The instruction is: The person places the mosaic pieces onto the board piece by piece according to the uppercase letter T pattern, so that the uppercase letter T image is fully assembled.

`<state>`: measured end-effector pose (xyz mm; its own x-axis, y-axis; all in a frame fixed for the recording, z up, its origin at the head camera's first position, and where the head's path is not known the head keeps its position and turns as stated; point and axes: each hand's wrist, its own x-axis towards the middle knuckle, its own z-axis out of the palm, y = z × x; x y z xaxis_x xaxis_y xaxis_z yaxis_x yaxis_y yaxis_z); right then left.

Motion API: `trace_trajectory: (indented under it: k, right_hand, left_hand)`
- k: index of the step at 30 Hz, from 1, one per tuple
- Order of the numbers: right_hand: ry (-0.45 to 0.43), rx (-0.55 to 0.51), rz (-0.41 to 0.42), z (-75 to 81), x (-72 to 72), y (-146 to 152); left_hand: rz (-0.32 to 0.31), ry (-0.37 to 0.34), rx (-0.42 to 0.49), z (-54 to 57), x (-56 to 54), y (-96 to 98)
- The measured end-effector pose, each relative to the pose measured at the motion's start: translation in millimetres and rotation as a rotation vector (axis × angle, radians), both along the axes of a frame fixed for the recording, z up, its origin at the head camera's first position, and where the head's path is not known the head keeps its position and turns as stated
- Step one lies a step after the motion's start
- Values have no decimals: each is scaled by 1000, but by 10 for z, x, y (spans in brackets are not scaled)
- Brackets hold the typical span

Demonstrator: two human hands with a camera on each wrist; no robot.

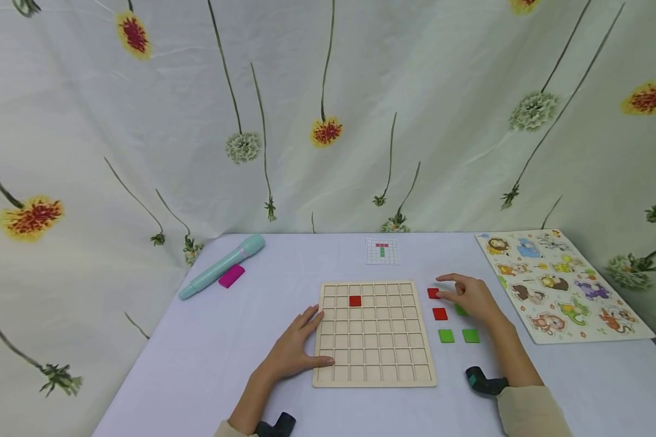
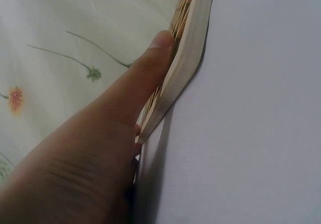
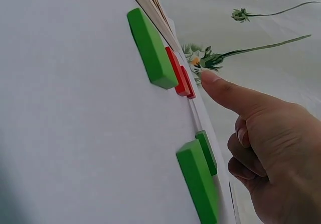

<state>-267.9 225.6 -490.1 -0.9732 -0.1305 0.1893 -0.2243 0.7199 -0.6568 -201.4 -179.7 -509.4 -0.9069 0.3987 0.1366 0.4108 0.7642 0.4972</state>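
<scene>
A pale wooden grid board (image 1: 372, 340) lies on the table, with one red square tile (image 1: 355, 301) in its upper part. My left hand (image 1: 292, 352) rests spread at the board's left edge; its thumb (image 2: 145, 68) lies over the rim. To the right of the board my right hand (image 1: 470, 297) reaches over the loose tiles, thumb and index finger apart. The thumb tip is right at the farther red tile (image 1: 433, 293). A second red tile (image 1: 440, 314) lies nearer, with green tiles (image 1: 446, 336) around it. In the right wrist view the other fingers are curled.
A small pattern card (image 1: 382, 251) with red and green squares lies behind the board. An animal puzzle board (image 1: 565, 285) takes up the right side. At the back left are a teal tube (image 1: 221, 267) and a magenta block (image 1: 231, 276). A flowered cloth hangs behind the table.
</scene>
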Motion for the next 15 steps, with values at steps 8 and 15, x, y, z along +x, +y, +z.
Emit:
trace_trajectory:
  k: [8,15]
  right_hand:
    - [-22,10,23,-21,-16,-13]
    - [-85,54,33,-29,-18,-5]
  left_hand:
    - [-2,-9,3,13,4,-1]
    - [0,-5,-4,15,8,5]
